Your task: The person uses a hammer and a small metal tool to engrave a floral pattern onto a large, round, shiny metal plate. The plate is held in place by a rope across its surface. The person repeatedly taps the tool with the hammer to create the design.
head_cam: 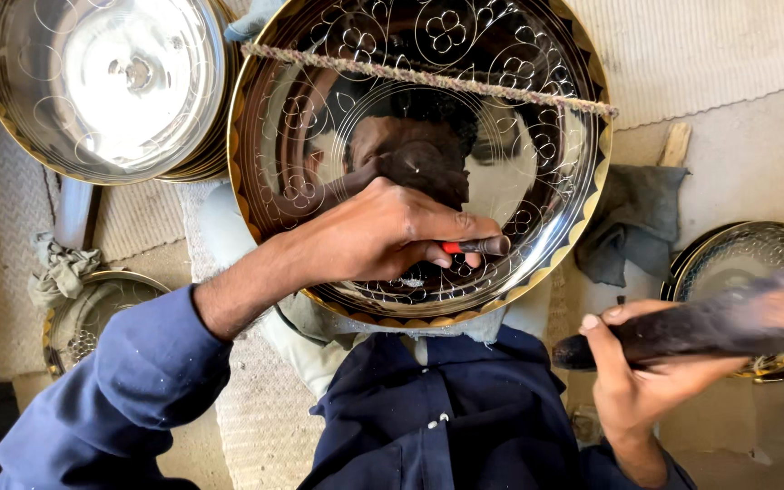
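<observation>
Here, in the middle of the frame, the left hand [383,238] has its grip closed on a small red-and-dark punch [475,246], the tip hidden against the big engraved brass plate [555,218] that fills the upper centre. At lower right, the right hand [632,381] is clamped on a dark hammer handle [682,331], whose head blurs out towards the right edge. A stack of plates [106,86] at upper left is cut off.
</observation>
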